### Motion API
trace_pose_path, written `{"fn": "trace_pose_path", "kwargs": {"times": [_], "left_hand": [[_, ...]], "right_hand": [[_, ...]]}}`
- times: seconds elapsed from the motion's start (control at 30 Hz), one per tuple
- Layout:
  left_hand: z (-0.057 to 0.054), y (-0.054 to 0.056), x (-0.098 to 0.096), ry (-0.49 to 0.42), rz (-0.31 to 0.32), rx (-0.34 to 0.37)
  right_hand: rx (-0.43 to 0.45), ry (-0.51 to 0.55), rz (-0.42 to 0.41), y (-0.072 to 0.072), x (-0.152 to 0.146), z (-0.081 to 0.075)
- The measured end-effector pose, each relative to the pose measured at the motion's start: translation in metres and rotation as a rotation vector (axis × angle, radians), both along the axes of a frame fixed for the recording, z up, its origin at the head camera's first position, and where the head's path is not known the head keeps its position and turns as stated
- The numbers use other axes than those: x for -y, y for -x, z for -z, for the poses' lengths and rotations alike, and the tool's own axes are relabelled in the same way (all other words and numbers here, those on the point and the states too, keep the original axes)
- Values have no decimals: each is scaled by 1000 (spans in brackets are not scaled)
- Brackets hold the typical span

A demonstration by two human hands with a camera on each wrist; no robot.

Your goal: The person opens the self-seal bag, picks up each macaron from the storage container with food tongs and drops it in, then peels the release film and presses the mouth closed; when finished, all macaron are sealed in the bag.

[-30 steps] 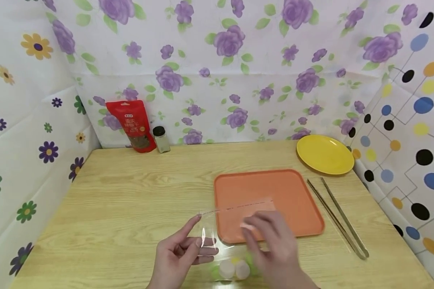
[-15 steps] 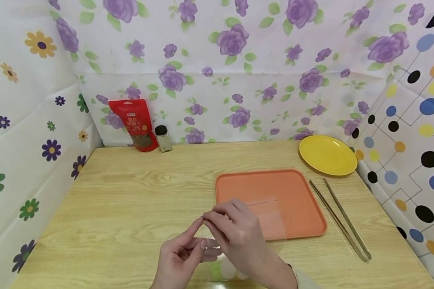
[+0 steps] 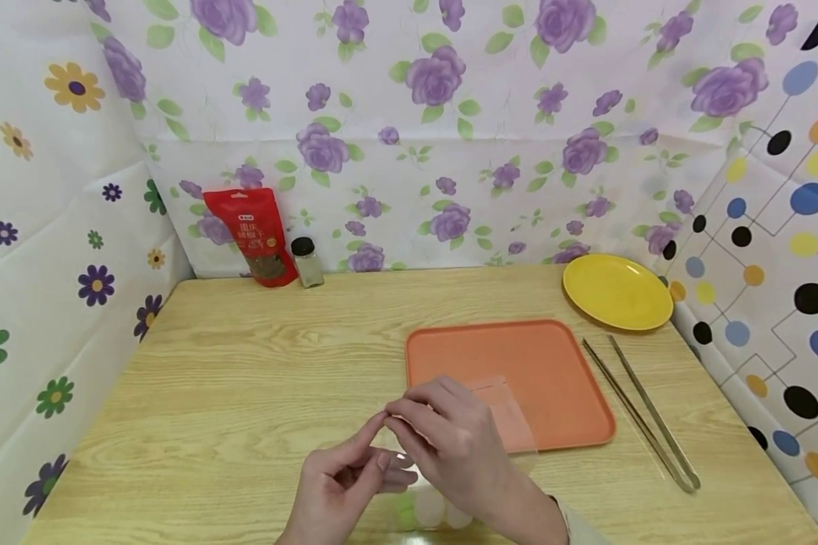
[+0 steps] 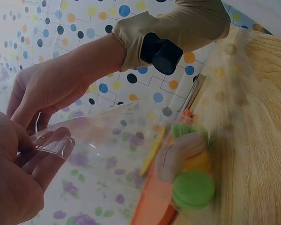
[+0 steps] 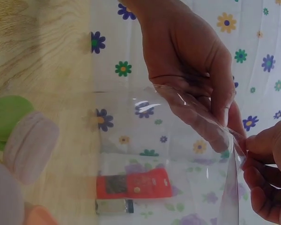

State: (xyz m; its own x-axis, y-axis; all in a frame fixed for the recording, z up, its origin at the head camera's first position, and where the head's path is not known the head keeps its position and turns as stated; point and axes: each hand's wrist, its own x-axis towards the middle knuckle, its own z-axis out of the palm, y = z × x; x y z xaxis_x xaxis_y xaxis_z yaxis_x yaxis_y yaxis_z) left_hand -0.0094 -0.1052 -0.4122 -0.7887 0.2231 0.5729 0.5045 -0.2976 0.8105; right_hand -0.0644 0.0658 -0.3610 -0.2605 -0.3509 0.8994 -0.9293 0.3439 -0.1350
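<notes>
A clear plastic bag [image 4: 110, 140] is held up between both hands above the table's front. My left hand [image 3: 341, 481] grips its left side, some fingers showing through the film. The right hand [image 3: 453, 446] pinches the bag's upper left corner, right at the left index fingertip. Several macarons lie at the bottom of the bag: in the left wrist view a green macaron [image 4: 193, 190] is nearest, beside a pale pink macaron [image 4: 170, 162] and a yellow macaron [image 4: 198, 162]. In the head view the right hand partly hides them.
Behind the bag lies an orange tray [image 3: 552, 393]. Metal tongs [image 3: 644, 416] are right of it, and a yellow plate [image 3: 616, 291] stands at the back right. A red pouch [image 3: 255, 238] and a black-capped jar [image 3: 307, 263] stand at the back left.
My right hand has come left from over the tray to the bag's upper left corner, where it stays. Over the last half second the bag's far right corner has shifted slightly left.
</notes>
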Motion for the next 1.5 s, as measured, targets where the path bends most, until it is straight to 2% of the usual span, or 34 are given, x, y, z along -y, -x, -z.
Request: {"fn": "trace_pose_path", "kwargs": {"times": [0.17, 0.4, 0.67, 0.9, 1.2, 1.33, 1.43, 1.5], "left_hand": [[-1, 0, 1, 0, 12, -2], [2, 5, 3, -4, 33, -101], [-1, 4, 5, 33, 11, -81], [0, 6, 6, 30, 25, -115], [3, 8, 6, 12, 47, -147], [4, 9, 6, 13, 53, -170], [5, 10, 6, 21, 56, -195], [5, 11, 6, 13, 80, -182]], "right_hand": [[-28, 7, -22, 0, 0, -2], [-61, 1, -37, 0, 1, -3], [-103, 22, -53, 0, 1, -2], [-193, 44, -76, 2, 2, -2], [-243, 107, -115, 6, 5, 3], [-209, 154, -135, 7, 7, 3], [-128, 190, -164, 7, 8, 6], [-73, 210, -181, 8, 8, 7]]}}
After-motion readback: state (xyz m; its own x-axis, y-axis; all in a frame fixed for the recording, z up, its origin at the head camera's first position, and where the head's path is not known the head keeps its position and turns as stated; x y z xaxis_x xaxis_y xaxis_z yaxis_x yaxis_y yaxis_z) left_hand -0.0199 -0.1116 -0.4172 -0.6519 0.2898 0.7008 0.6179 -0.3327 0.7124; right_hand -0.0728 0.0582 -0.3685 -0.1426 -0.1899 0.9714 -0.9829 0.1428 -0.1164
